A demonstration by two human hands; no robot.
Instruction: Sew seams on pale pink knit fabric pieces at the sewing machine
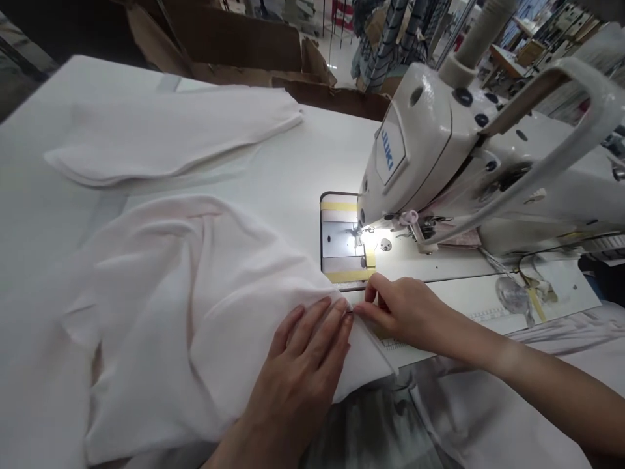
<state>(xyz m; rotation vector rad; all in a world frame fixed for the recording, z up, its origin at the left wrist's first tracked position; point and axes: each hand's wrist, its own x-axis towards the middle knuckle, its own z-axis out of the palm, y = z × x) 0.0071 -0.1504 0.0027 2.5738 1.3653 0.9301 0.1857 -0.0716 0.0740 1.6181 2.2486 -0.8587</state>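
Note:
A large piece of pale, off-white fabric lies in loose folds on the sewing table's left side and front edge. My left hand rests flat on it, fingers stretched out side by side. At its fingertips, my right hand pinches the fabric's edge between thumb and bent index finger. A tiny dark spot shows between the two hands, too small to name. Just beyond them stands a white sewing machine, its lamp lighting the needle plate. No fabric lies under the presser foot.
A folded pale fabric piece lies at the back left of the white table. Open cardboard boxes stand behind it. More pale fabric hangs at the front right, below my right arm. Yellow tape strips border the needle plate.

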